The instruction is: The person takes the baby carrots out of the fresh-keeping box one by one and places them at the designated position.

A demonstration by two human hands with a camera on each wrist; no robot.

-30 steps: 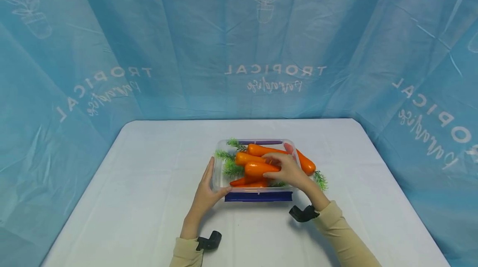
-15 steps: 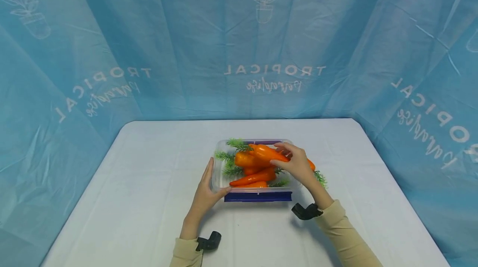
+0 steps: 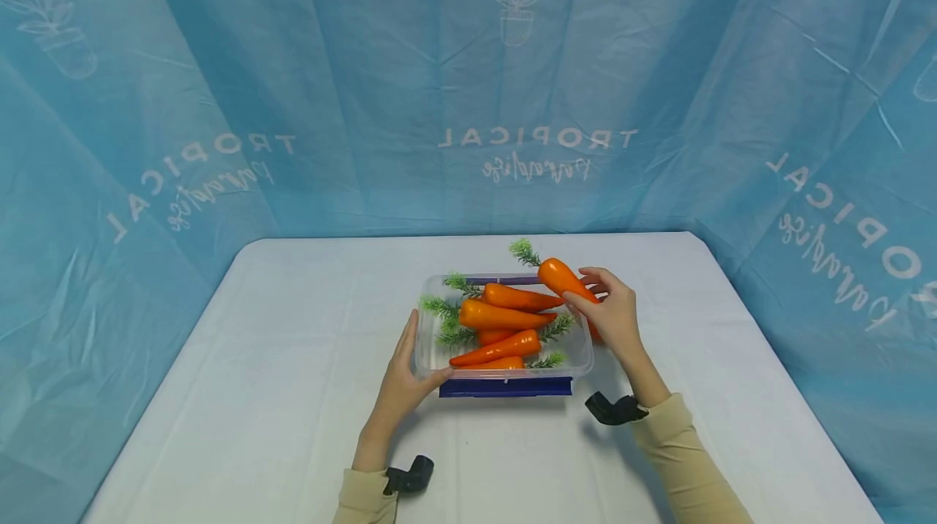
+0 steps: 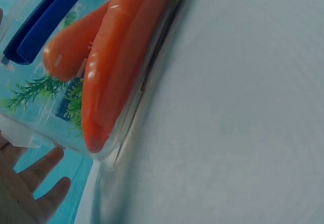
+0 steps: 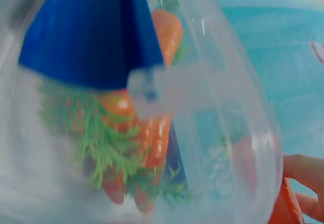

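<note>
My right hand [image 3: 611, 312] pinches a carrot [image 3: 564, 276] above the right end of a clear plastic box [image 3: 581, 365]. The carrot slants, with its leafy green top toward the upper left. Several other orange carrots [image 3: 505, 315] lie in the box, some with their tops to the left, others to the right. My left hand [image 3: 403, 382] rests along the box's left side, thumb at the front rim. In the left wrist view its straight fingers [image 4: 43, 171] are spread beside the box wall. Behind my right hand, part of another carrot [image 3: 595, 334] shows just outside the box.
Blue locking flaps hang at the box's front [image 3: 505, 387] and stand along its back. White cloth covers the table [image 3: 307, 329]. A blue printed curtain [image 3: 468, 85] encloses the back and both sides.
My right hand has lifted the carrot off the pile and carried it right and away from me, raising its leafy end over the back rim. My left hand has stayed put.
</note>
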